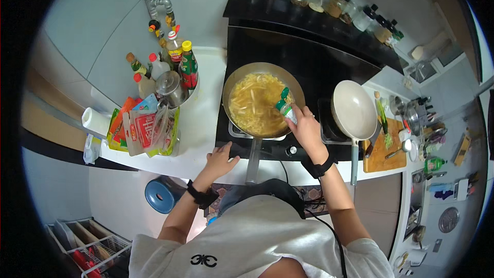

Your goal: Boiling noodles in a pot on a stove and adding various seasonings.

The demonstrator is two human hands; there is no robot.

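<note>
My right hand (305,129) grips a small clear seasoning shaker (286,110) whose green flip lid stands raised. It is tilted over the right side of a wide frying pan (227,102). Pale strips and shreds lie in yellowish-brown broth (256,100) inside the pan. The pan rests on the left burner of a black gas stove (266,42), with its long handle (252,162) pointing at my body. Fingers apart and holding nothing, my left hand (220,162) is at the stove's front left edge, left of that handle.
A cream pan (354,110) sits over the right burner, beside a wooden cutting board (395,154) with a knife (372,141) and greens. Bottles (189,63), a lidded steel pot (170,87) and bagged packets (144,129) crowd the left counter. Several spice jars (335,2) line the back ledge.
</note>
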